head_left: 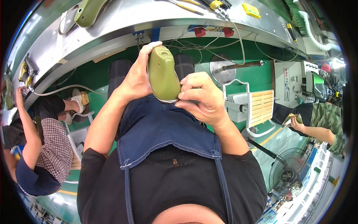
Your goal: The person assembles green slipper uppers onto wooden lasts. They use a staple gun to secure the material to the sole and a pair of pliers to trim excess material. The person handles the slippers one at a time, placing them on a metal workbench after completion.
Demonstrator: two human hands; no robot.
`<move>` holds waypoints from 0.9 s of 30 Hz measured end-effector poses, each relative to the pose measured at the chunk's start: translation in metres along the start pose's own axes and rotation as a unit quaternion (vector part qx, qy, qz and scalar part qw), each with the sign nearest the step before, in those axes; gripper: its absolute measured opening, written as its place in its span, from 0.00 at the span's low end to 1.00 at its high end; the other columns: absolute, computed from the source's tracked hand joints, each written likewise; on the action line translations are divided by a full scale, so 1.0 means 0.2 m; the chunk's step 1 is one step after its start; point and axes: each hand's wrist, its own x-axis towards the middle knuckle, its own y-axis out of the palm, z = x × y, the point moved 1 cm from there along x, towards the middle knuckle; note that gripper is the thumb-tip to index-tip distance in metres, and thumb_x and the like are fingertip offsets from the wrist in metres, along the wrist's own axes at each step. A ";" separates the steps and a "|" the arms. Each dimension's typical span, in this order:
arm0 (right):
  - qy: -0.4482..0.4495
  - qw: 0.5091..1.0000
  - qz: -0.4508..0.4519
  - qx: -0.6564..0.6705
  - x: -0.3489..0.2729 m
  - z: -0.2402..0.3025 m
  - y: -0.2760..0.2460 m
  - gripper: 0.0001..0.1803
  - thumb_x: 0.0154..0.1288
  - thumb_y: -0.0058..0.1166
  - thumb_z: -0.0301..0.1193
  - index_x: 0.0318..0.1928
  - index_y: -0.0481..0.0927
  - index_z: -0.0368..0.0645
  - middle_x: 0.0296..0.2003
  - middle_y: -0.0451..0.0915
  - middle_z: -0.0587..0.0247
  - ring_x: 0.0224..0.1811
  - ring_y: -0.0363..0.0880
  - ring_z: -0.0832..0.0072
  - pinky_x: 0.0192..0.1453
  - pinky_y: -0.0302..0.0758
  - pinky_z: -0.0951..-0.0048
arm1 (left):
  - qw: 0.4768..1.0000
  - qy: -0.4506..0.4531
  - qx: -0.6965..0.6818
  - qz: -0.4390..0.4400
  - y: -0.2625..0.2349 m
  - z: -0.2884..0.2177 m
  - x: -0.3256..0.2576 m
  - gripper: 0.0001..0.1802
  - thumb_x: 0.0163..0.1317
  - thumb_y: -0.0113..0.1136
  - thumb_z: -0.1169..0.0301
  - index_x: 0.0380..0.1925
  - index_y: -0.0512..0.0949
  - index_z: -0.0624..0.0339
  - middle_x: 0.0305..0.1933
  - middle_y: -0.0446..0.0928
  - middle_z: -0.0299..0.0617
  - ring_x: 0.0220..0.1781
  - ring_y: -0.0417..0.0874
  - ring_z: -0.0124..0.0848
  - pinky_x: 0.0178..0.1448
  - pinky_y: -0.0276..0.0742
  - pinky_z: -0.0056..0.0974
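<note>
Over my lap I hold an olive-green shoe last (163, 76), its narrower end toward me and a thin pale edge showing along its rim. My left hand (136, 80) is closed around its left side, with the thumb up near the far end. At the lower right, my right hand (201, 95) pinches the last's near edge between thumb and bent fingers. The underside of the last is hidden from view. On the workbench at the upper left lies a second green last (88, 14).
The metal workbench (123, 30) curves ahead, with a long-handled hand tool (186, 6), a black-and-yellow tool (220, 5) and a yellow block (251, 10) on it. Cables hang below. A slatted chair (260, 108) and fan (289, 173) stand right. Co-workers sit on both sides.
</note>
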 end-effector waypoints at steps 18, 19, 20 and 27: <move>-0.016 0.995 0.038 -0.087 0.01 0.10 0.04 0.22 0.42 0.77 0.19 0.38 0.79 0.39 0.39 0.77 0.57 0.41 0.80 0.56 0.43 0.78 0.58 | 0.998 -0.016 -0.004 0.056 -0.01 -0.01 -0.02 0.58 0.48 0.81 0.73 0.77 0.55 0.59 0.68 0.70 0.51 0.66 0.76 0.42 0.73 0.71 0.44; -0.011 0.995 0.045 -0.083 0.01 0.10 0.04 0.22 0.42 0.76 0.19 0.38 0.79 0.39 0.39 0.77 0.57 0.41 0.80 0.55 0.43 0.78 0.58 | 0.998 -0.017 -0.002 0.056 0.00 -0.01 -0.02 0.59 0.48 0.81 0.73 0.77 0.55 0.59 0.68 0.70 0.50 0.65 0.76 0.42 0.73 0.71 0.44; -0.008 0.996 0.051 -0.078 0.01 0.10 0.04 0.22 0.42 0.76 0.19 0.38 0.78 0.39 0.39 0.77 0.57 0.41 0.79 0.55 0.43 0.78 0.58 | 0.998 -0.017 0.001 0.056 0.00 -0.01 -0.03 0.59 0.48 0.81 0.73 0.77 0.55 0.59 0.68 0.70 0.50 0.65 0.76 0.41 0.73 0.71 0.44; 0.009 0.996 0.070 -0.056 0.01 0.09 0.04 0.22 0.44 0.75 0.18 0.39 0.77 0.40 0.39 0.76 0.56 0.42 0.78 0.54 0.43 0.78 0.58 | 0.992 -0.083 -0.061 0.068 0.03 -0.01 -0.07 0.60 0.46 0.82 0.72 0.78 0.55 0.56 0.68 0.71 0.50 0.66 0.75 0.41 0.73 0.71 0.44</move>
